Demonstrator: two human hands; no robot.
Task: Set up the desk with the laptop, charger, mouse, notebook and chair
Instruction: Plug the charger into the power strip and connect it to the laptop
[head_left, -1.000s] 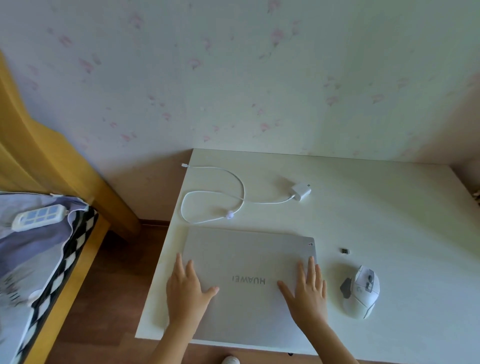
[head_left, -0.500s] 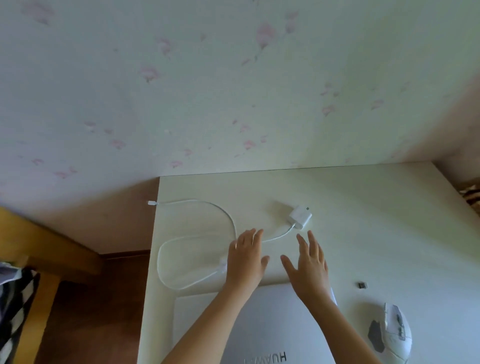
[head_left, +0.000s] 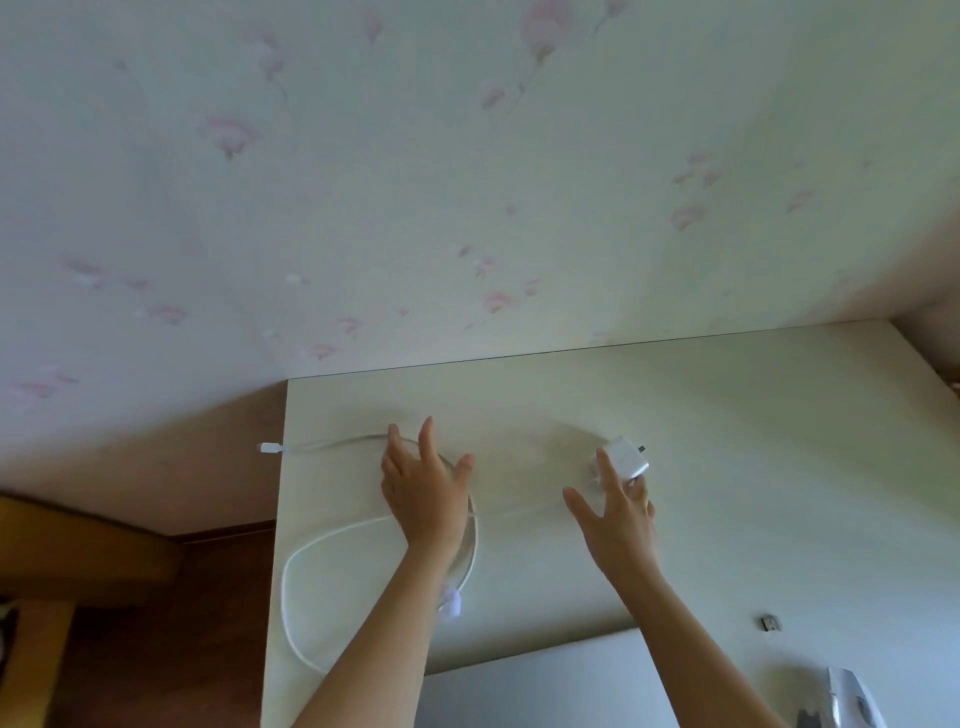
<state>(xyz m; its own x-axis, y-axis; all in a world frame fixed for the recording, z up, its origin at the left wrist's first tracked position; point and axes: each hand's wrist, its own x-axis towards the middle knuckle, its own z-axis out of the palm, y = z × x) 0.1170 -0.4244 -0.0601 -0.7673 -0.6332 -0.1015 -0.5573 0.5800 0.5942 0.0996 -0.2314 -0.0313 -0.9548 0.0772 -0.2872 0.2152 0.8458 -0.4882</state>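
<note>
A white charger brick (head_left: 626, 457) lies on the white desk (head_left: 753, 467), and its white cable (head_left: 296, 571) loops across the desk's left part, its plug end (head_left: 270, 448) sticking out over the left edge. My right hand (head_left: 615, 512) reaches the brick with fingers spread, fingertips touching its near side. My left hand (head_left: 426, 491) hovers open over the cable loop. The closed silver laptop (head_left: 545, 686) lies at the near edge, partly hidden by my arms. A white mouse (head_left: 847, 701) shows at the bottom right.
A small dark USB dongle (head_left: 770, 622) lies on the desk to the right of the laptop. Flowered wallpaper backs the desk. A yellow wooden bed frame (head_left: 78, 551) and brown floor are to the left.
Both hands left the laptop lid and moved forward and apart: the left over the cable loop, the right to the charger brick. The view has tilted up toward the wall.
</note>
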